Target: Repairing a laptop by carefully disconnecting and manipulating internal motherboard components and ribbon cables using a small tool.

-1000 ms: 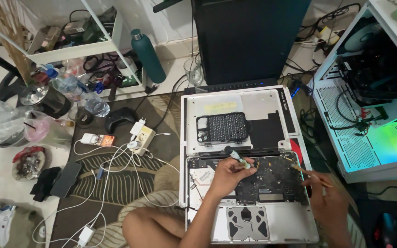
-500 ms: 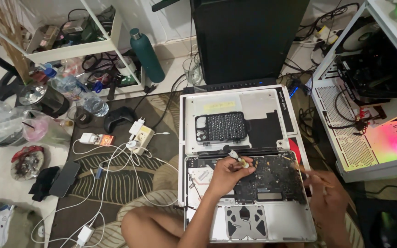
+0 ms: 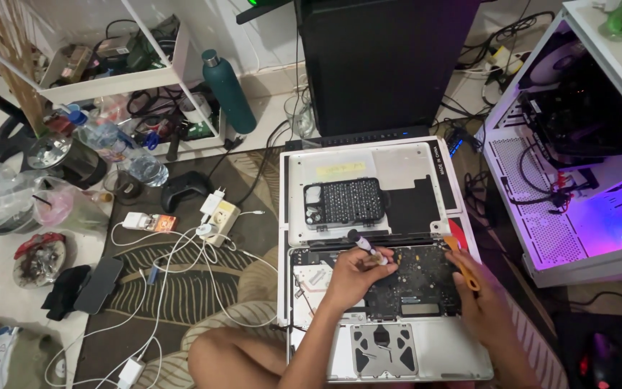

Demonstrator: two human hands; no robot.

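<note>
An opened laptop lies on the floor with its dark circuit board exposed. My left hand grips a small screwdriver with a black cap, its tip down on the board's left part. My right hand holds an orange pry tool at the board's right edge. The laptop's removed bottom cover lies behind the laptop, and a black bit case rests on it.
A black computer tower stands behind the cover. An open white PC case with pink lighting sits at right. White chargers and cables, a game controller, a teal bottle and cluttered shelves lie left. My bare knee is beside the laptop.
Both hands shifted slightly over the board; the screwdriver stays upright in my left hand. The PC case lighting changed from green to pink-purple.
</note>
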